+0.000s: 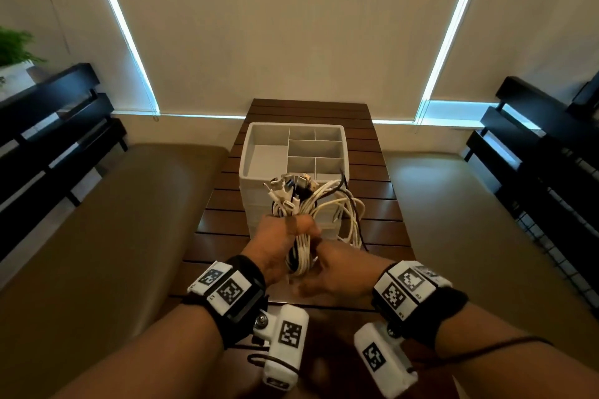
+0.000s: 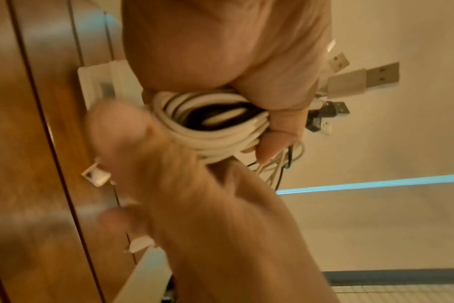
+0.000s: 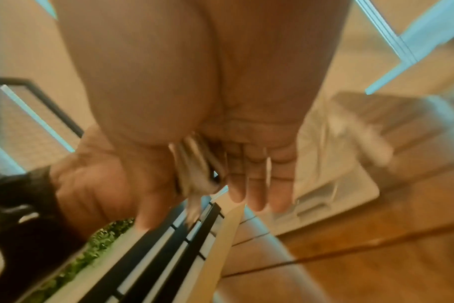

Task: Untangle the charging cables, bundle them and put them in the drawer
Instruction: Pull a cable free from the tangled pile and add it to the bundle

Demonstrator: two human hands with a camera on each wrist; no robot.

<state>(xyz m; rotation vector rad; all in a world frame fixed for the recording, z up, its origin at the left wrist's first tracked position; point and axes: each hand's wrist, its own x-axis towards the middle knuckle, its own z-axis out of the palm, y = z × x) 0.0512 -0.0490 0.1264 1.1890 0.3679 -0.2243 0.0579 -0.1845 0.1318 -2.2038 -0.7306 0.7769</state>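
Observation:
A bundle of white and black charging cables [image 1: 303, 248] is held above the table's near end. My left hand [image 1: 282, 233] grips its middle, fingers curled round the coils [image 2: 213, 135]. The USB plugs [image 1: 291, 186] [image 2: 376, 78] stick out past that fist. Loose loops [image 1: 346, 214] hang to the right. My right hand [image 1: 337, 269] is at the bundle's lower end, its thumb [image 2: 117, 127] against the coils. In the blurred right wrist view its fingers [image 3: 254, 192] look straight, with cables [image 3: 197, 178] between them and the thumb. Just beyond stands the white drawer unit [image 1: 246, 152], its top tray open and divided into compartments.
The drawer unit stands on a narrow dark slatted wooden table [image 1: 379, 201]. Tan cushioned benches [image 1: 113, 220] [image 1: 470, 204] flank it, with black slatted backrests [image 1: 48, 126] [image 1: 534, 146] behind them. A green plant [image 1: 16, 48] is at the far left.

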